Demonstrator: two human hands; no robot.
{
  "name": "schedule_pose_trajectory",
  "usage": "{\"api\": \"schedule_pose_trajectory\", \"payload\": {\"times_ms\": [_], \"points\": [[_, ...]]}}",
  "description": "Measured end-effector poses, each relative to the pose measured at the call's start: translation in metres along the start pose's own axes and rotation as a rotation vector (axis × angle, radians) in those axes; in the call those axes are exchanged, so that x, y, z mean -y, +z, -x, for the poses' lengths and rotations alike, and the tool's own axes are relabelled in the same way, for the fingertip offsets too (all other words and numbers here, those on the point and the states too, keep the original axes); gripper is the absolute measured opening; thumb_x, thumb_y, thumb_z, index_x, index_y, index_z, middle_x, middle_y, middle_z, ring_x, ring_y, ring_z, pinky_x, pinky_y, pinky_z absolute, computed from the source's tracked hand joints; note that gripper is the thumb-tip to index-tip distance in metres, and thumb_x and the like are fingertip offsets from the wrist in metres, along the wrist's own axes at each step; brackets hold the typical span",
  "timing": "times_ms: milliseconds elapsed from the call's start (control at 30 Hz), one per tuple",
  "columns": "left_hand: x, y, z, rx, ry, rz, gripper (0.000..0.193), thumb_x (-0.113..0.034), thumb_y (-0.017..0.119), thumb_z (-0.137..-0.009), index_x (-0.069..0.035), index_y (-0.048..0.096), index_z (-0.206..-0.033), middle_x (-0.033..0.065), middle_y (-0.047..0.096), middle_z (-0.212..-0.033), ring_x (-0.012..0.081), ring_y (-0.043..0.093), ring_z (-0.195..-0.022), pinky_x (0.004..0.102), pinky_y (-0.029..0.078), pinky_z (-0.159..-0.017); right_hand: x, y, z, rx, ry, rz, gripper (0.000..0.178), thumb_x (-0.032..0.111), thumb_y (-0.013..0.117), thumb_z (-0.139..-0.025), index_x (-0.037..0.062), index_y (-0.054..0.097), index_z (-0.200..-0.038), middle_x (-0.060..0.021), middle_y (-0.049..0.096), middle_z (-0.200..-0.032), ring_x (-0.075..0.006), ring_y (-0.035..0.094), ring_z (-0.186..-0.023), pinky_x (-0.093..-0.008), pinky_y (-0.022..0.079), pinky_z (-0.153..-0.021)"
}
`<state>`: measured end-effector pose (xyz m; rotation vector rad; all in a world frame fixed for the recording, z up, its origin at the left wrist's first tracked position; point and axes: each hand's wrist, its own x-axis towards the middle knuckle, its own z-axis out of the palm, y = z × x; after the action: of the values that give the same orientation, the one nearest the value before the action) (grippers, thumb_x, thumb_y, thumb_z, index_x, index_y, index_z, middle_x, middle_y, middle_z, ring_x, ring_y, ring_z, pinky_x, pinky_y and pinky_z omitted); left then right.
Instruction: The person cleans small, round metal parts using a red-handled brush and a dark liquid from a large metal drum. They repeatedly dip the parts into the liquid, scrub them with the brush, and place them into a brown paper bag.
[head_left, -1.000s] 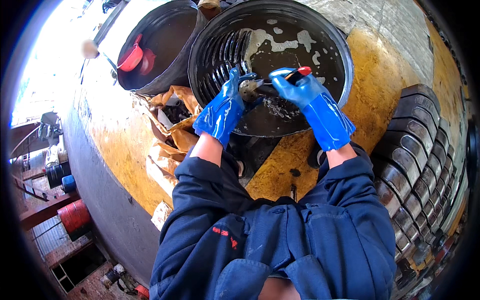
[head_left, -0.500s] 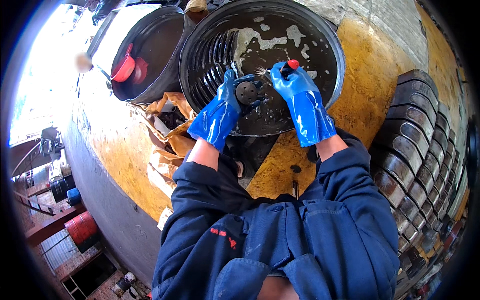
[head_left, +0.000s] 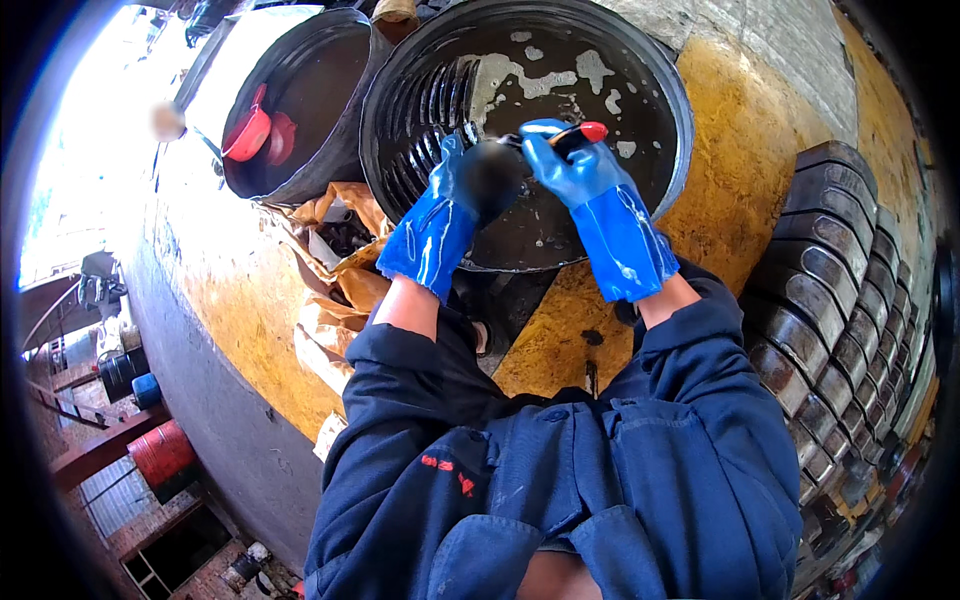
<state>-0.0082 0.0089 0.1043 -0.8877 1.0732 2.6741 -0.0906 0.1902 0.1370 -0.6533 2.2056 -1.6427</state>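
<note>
Both my hands wear wet blue rubber gloves and work over a large round dark tub of murky water. My left hand is closed on a dark round metal disc, which is blurred now; holes in its face showed earlier. My right hand grips a brush with a black, red-tipped handle, its head end against or close to the disc's upper right edge. Inside the tub, to the left of my hands, lies a row of dark curved ribbed parts. Patches of foam float on the water.
A second dark tub at the upper left holds liquid and a red scoop. Below it sits a torn brown paper bag with dark pieces inside. Stacked dark metal blocks stand to the right on the yellow-stained floor.
The brush has swung so its head points left, onto or beside the disc, and its red tip points right. My right hand has turned slightly; my left hand still holds the disc.
</note>
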Motion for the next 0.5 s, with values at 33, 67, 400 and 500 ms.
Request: {"api": "schedule_pose_trajectory", "payload": {"times_ms": [33,67,400,500], "points": [[0.000,-0.001,0.001,-0.001,0.002,-0.004,0.046,-0.041,0.060,-0.102,-0.005,0.063,-0.131,0.0111,0.071,-0.115,0.0247,0.068,-0.094,0.0395,0.057,-0.081,0.000,0.009,0.004,0.022,-0.006,-0.190,0.024,0.019,0.069,-0.095,0.0031,0.072,-0.113,-0.0062,0.074,-0.097,-0.0152,0.070,-0.086,-0.0315,0.056,-0.081],[0.000,-0.001,0.001,-0.003,0.007,-0.007,0.046,-0.041,0.060,-0.102,-0.005,0.063,-0.131,0.0110,0.071,-0.115,0.0246,0.068,-0.094,0.0394,0.057,-0.081,0.001,0.012,0.003,0.091,-0.168,-0.194,0.025,0.017,0.069,-0.096,0.0026,0.072,-0.117,-0.0043,0.073,-0.098,-0.0135,0.067,-0.086,-0.0303,0.056,-0.082],[-0.004,-0.002,0.002,0.016,0.013,0.036,0.046,-0.041,0.060,-0.102,-0.005,0.063,-0.131,0.0103,0.071,-0.114,0.0235,0.068,-0.092,0.0382,0.057,-0.080,-0.009,0.017,-0.001,-0.033,-0.133,-0.186,0.023,0.020,0.071,-0.094,0.0045,0.073,-0.111,-0.0076,0.076,-0.092,-0.0154,0.072,-0.084,-0.0315,0.057,-0.078],[-0.003,-0.004,0.004,0.011,0.015,0.035,0.045,-0.041,0.060,-0.102,-0.005,0.063,-0.130,0.0101,0.071,-0.114,0.0232,0.068,-0.092,0.0379,0.057,-0.080,-0.001,0.026,0.002,0.197,-0.228,-0.365,0.020,0.015,0.068,-0.095,0.0056,0.074,-0.111,-0.0050,0.074,-0.092,-0.0109,0.069,-0.085,-0.0295,0.056,-0.080]]}}
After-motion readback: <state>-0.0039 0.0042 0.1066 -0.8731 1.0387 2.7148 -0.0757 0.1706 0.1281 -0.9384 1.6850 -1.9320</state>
